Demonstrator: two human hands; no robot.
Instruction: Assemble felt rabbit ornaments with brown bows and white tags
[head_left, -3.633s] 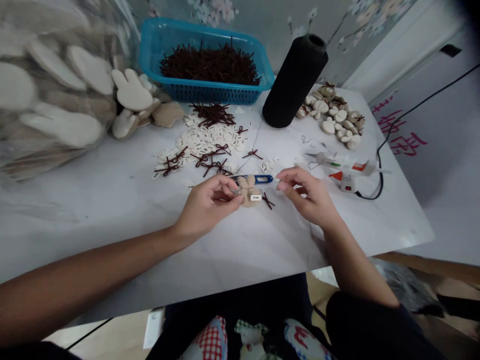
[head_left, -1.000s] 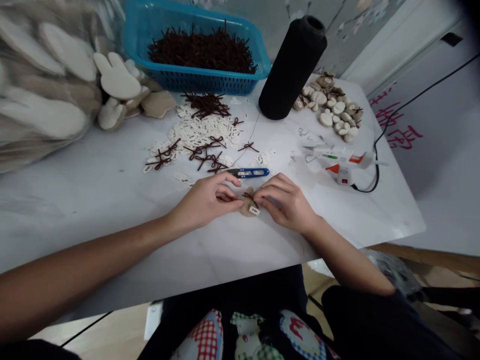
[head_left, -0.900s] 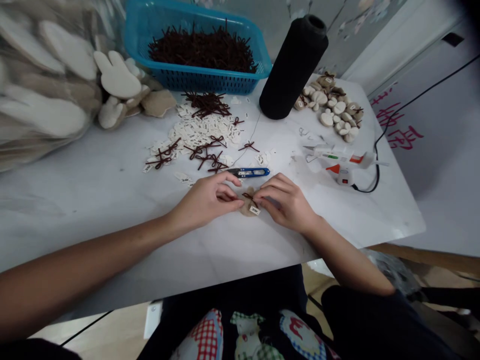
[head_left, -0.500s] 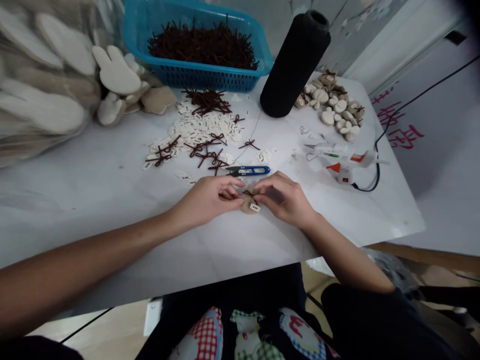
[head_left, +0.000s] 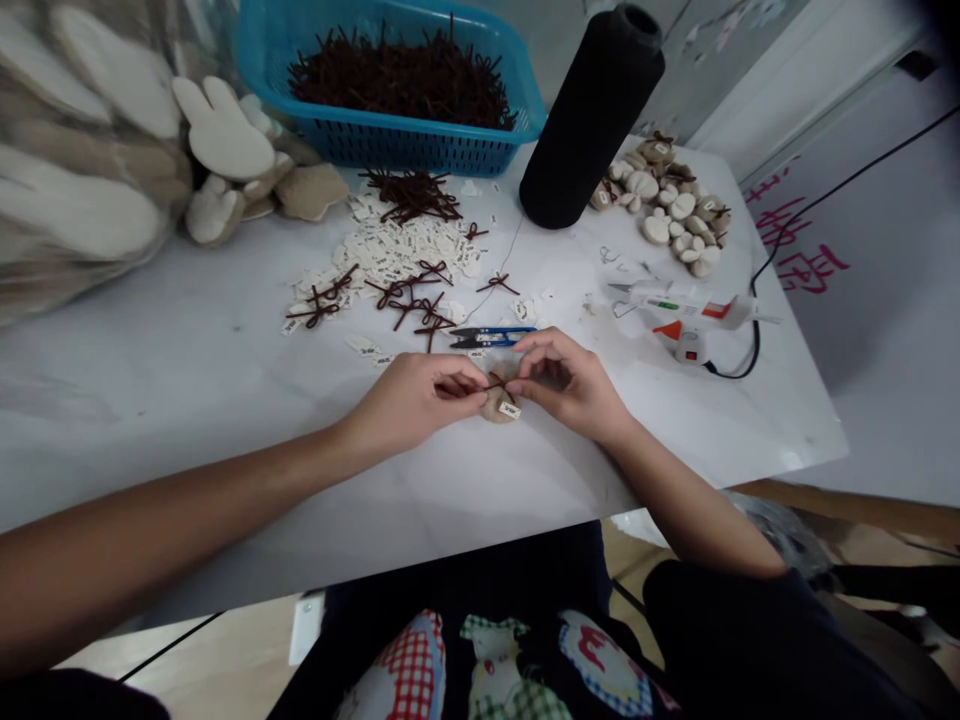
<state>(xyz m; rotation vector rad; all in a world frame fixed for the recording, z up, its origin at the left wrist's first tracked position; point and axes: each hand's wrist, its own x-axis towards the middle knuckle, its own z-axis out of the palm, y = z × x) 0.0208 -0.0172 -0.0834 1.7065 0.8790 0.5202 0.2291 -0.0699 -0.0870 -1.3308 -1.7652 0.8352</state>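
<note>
A small beige plush piece [head_left: 493, 408] lies on the table between my hands, with a white printed label [head_left: 510, 409] on its lower right. Across its upper part sits a thin dark brown bow [head_left: 498, 382]. The fingertips of my left hand [head_left: 420, 400] pinch the bow's left end. From the other side, my right hand [head_left: 566, 385] pinches its right end between thumb and finger. Both hands partly cover the plush. Just beyond them rest blue-handled thread snips [head_left: 491, 338], their blades pointing left.
Loose brown bows [head_left: 405, 300] and a heap of white labels [head_left: 409, 245] lie ahead. Behind stand a blue basket [head_left: 397, 145] of bows and a black thread cone [head_left: 589, 120]. At right are a glue gun [head_left: 690, 310] and finished plush pieces [head_left: 679, 210]; bagged bunny plush [head_left: 225, 130] sits left.
The left fingers have come in onto the bow's left end, and the bow now looks straighter between both hands. The view has shifted slightly.
</note>
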